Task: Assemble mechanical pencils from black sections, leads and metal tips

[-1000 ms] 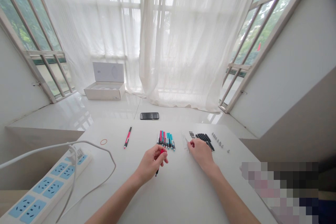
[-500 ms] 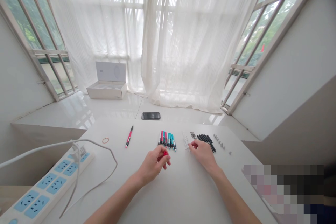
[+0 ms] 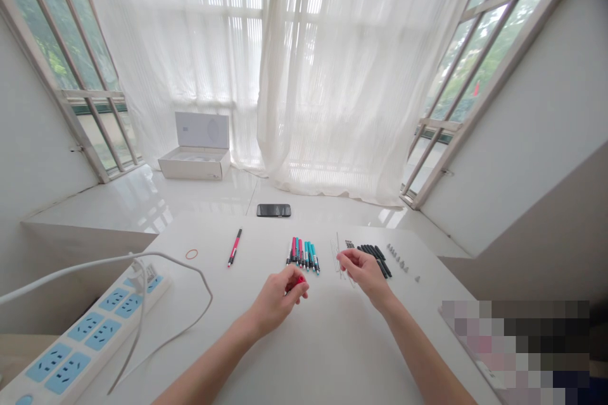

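Both forearms (image 3: 221,351) angle inward, left hand (image 3: 281,291) curled around a red barrel (image 3: 301,280), right hand (image 3: 363,272) pinching a thin rod (image 3: 337,242).

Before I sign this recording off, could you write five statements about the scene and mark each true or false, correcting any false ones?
1. A thin ring lies left of the lone red-and-black pen. True.
2. Both hands are empty. False: the left hand holds a red pen piece; the right hand pinches a thin rod.
3. The grouped pens include teal ones. True.
4. The black tubes lie left of those pens. False: the black tubes are right of them.
5. The white box is open. True.
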`<state>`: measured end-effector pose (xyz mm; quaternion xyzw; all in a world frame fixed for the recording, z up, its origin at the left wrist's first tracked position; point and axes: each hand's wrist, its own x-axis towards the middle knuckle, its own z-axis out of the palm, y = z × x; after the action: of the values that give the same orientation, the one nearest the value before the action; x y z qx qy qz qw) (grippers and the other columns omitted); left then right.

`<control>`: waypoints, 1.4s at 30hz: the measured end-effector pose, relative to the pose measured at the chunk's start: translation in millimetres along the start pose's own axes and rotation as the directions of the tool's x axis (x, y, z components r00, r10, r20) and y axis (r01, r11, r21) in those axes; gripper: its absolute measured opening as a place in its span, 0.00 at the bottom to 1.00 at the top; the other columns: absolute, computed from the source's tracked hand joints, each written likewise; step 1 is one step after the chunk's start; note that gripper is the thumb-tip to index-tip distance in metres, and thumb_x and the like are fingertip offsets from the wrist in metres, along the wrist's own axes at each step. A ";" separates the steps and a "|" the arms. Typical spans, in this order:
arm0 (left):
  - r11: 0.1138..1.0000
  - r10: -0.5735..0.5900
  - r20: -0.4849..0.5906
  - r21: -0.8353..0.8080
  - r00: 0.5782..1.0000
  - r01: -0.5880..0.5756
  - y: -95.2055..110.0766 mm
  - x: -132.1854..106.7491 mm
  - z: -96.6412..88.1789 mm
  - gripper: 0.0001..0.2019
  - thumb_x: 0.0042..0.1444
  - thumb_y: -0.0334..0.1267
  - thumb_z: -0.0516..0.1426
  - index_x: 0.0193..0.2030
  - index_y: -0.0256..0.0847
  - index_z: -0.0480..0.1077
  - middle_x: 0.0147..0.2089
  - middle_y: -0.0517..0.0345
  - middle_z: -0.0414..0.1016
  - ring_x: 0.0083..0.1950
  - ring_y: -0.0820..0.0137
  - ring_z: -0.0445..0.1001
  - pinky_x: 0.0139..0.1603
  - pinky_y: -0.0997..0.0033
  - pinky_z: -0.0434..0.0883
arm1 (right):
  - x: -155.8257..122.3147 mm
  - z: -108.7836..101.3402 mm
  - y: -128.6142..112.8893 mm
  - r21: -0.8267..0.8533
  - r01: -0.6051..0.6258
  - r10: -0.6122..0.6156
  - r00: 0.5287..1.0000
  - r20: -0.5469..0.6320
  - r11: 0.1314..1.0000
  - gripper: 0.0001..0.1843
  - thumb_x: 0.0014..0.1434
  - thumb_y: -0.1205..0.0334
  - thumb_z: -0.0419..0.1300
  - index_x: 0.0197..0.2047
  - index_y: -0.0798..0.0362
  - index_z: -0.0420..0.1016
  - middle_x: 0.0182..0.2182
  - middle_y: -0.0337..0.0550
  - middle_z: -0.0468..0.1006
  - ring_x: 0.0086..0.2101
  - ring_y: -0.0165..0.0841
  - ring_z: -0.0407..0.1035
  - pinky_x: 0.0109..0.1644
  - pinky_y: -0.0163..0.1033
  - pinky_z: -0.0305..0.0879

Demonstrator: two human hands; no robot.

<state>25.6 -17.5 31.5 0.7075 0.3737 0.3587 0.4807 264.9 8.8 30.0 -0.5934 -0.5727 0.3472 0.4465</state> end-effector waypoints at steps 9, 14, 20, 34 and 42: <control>0.998 0.018 0.040 0.065 0.999 -0.021 -7.3 0.2 0.5 0.09 0.60 0.43 0.52 0.34 0.41 0.67 0.27 0.60 0.71 0.29 0.72 0.67 0.32 0.73 0.64 | -24.1 36.0 -20.0 0.397 -0.017 -0.084 0.968 0.236 0.918 0.17 0.54 0.47 0.62 0.34 0.54 0.70 0.25 0.41 0.78 0.16 0.22 0.53 0.20 0.33 0.52; 0.995 0.009 0.045 0.096 0.999 -0.013 -8.3 -0.2 0.2 0.09 0.60 0.42 0.52 0.34 0.40 0.68 0.27 0.61 0.70 0.28 0.73 0.66 0.31 0.74 0.63 | -27.5 38.8 -22.6 0.383 0.004 -0.105 0.965 0.242 0.924 0.15 0.54 0.49 0.62 0.34 0.53 0.71 0.25 0.41 0.78 0.16 0.22 0.53 0.20 0.32 0.52; 0.994 0.020 0.033 0.108 0.999 -0.024 -5.6 -0.6 -0.6 0.09 0.61 0.42 0.52 0.34 0.40 0.68 0.27 0.61 0.69 0.28 0.73 0.64 0.30 0.75 0.61 | -32.8 41.3 -28.0 0.346 0.023 -0.122 0.956 0.268 0.938 0.16 0.53 0.49 0.62 0.35 0.54 0.74 0.26 0.41 0.77 0.17 0.22 0.53 0.20 0.32 0.51; 0.990 0.052 0.026 0.128 0.998 -0.054 -2.7 -0.6 -0.6 0.10 0.62 0.40 0.51 0.33 0.39 0.68 0.27 0.63 0.68 0.28 0.75 0.61 0.30 0.76 0.60 | -34.4 46.5 -27.1 0.344 -0.002 -0.104 0.951 0.291 0.939 0.16 0.52 0.48 0.64 0.33 0.54 0.78 0.23 0.40 0.77 0.18 0.23 0.52 0.21 0.33 0.51; 0.990 0.041 0.045 0.132 0.998 -0.046 -5.2 0.2 -0.4 0.09 0.62 0.38 0.51 0.34 0.39 0.69 0.28 0.62 0.70 0.29 0.74 0.64 0.31 0.76 0.62 | -35.3 44.2 -27.3 0.290 0.064 -0.149 0.948 0.281 0.955 0.12 0.54 0.53 0.63 0.33 0.53 0.78 0.23 0.39 0.77 0.21 0.25 0.60 0.25 0.33 0.56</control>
<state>24.4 -15.7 26.8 0.7533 0.3709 0.3284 0.4325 210.3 -21.8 35.8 -0.4336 -0.6110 0.4849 0.4512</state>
